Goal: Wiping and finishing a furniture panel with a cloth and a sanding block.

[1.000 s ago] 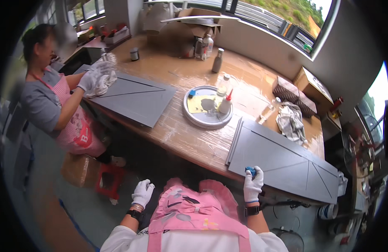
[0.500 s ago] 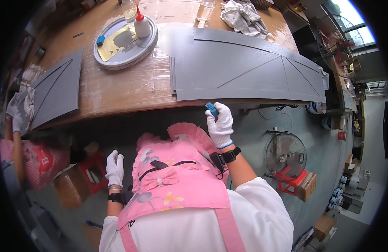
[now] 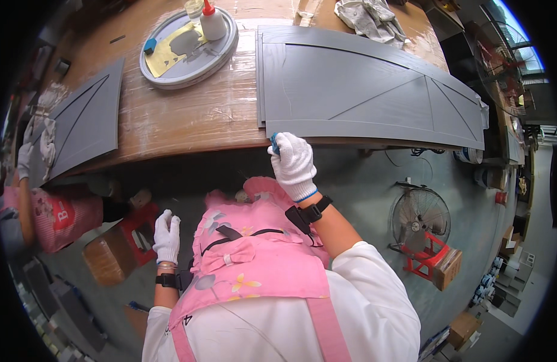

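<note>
My right hand [image 3: 294,160], in a white knit glove, is closed on a small blue block [image 3: 274,143]. It holds the block at the near left corner of a grey panel [image 3: 375,90] with raised trim and slanting grooves, which lies on top of another grey panel. Whether the block touches the edge, I cannot tell. Away from the table, my left hand [image 3: 166,236], also gloved, hangs beside the pink apron [image 3: 236,256]. Its fingers are loosely extended and a little apart, with nothing visible in them.
A round grey lid [image 3: 191,77] carries yellow sandpaper, a second blue block and a white bottle [image 3: 213,25] with a red cap. A crumpled cloth [image 3: 372,21] lies far right. At left, a co-worker handles another grey panel [image 3: 88,114]. A floor fan [image 3: 420,211] stands at right.
My right hand has moved left and slightly toward the table with the blue block, reaching the panel's near left corner. My view has shifted, while my left hand stays about where it was.
</note>
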The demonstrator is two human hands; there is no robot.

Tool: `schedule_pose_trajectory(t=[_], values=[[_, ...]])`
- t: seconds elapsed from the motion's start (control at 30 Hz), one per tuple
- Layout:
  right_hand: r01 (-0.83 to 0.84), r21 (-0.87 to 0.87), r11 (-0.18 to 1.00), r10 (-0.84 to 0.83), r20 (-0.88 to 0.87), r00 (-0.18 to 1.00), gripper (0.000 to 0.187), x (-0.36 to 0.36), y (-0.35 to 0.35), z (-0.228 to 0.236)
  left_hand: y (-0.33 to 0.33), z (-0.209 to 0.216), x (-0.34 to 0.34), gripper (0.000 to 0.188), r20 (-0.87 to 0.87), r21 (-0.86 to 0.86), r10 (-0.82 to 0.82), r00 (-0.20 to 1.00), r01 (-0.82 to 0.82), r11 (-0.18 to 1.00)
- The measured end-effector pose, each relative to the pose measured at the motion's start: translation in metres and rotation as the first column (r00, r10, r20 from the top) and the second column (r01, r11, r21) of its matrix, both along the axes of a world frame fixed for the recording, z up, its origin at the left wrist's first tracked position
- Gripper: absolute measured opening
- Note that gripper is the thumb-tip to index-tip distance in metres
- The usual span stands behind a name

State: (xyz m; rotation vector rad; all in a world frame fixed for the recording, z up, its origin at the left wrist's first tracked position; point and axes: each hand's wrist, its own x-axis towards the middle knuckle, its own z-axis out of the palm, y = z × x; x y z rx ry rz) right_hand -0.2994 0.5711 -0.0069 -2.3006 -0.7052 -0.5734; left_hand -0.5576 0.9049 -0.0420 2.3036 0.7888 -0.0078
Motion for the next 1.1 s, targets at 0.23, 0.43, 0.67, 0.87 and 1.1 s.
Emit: schedule_pose_trajectory(t=[0.23, 0.43, 0.67, 0.87, 1.1], values=[[0.077, 0.002, 0.997, -0.077, 0.053, 0.996, 0.028, 0.004, -0.017, 0.007, -0.01, 0.003, 0.007, 0.04, 0.006, -0.032, -0.008, 1.0, 0.008, 0.999], [0.169, -0.047, 0.984, -0.166, 0.068, 0.984, 0.041, 0.003, -0.07, -0.004, -0.031, 0.008, 0.026, 0.039, 0.024, -0.077, -0.009, 1.0, 0.011, 0.997], [0.327, -0.075, 0.942, -0.312, 0.168, 0.935, 0.04, 0.015, -0.152, -0.012, -0.072, 0.006, 0.042, 0.04, 0.036, -0.08, -0.061, 0.997, 0.064, 0.995], [0.555, -0.03, 0.832, -0.55, 0.09, 0.83, 0.036, 0.026, -0.238, -0.007, -0.137, 0.039, 0.069, 0.04, 0.042, -0.063, -0.097, 0.994, 0.099, 0.993], [0.653, 0.737, 0.175, 0.634, -0.592, 0.498, 0.029, 0.045, -0.263, 0.054, -0.212, 0.099, 0.125, 0.039, 0.25, -0.095, -0.226, 0.941, 0.257, 0.962]])
